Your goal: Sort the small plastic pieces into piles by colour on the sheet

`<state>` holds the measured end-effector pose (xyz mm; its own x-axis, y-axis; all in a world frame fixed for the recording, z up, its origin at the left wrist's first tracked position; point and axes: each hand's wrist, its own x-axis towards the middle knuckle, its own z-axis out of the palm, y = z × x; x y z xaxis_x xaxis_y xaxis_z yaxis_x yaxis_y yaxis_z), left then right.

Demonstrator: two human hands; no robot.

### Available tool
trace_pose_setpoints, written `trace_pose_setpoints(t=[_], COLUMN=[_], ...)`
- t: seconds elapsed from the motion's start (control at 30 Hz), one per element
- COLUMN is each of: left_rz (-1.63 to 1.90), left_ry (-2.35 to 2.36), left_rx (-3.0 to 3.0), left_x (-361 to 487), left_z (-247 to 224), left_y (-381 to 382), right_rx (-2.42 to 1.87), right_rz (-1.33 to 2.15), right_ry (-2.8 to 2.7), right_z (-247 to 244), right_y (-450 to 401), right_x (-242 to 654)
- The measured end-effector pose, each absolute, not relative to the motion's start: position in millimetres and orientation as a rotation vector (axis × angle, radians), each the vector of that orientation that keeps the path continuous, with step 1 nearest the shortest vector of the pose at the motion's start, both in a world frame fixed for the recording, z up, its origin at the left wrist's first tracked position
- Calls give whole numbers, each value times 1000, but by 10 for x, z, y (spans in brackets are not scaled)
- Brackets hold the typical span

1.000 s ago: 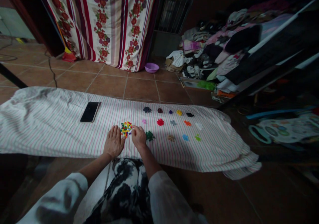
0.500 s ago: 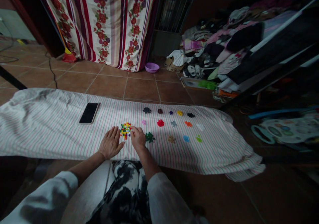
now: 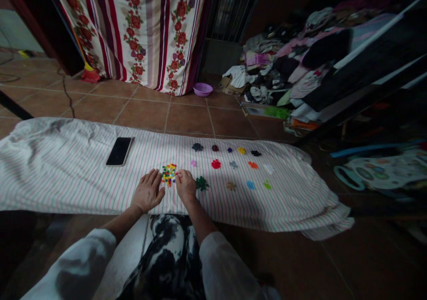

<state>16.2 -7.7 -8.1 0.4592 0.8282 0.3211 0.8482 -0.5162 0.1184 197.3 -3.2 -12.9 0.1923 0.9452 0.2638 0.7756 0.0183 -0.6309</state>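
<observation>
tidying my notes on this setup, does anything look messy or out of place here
The clothes look untidy, heaped in a loose mound beyond the striped cloth, at upper right. On the cloth, nothing looks clearly spilled or damaged; only the multicoloured pile between the left hand and right hand is mixed in colour.

Multicoloured small pieces point(image 3: 169, 174) clustered on cloth point(image 3: 83, 171)

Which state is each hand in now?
Left hand: open, palm-down on the striped cloth.
Right hand: curled beside the mixed pile; whether it holds anything, unclear.
</observation>
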Motion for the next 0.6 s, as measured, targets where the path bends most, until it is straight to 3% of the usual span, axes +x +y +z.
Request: trace_pose_setpoints(t=[0.6], left_rz=[-621], left_ry=[-1370], left_rx=[-2538], left_x=[141], left_z=[-159], left_y=[-71], right_rx=[-1687], right_rz=[355], right_ry=[-1435], right_z=[-228], right_y=[-59], right_x=[1979])
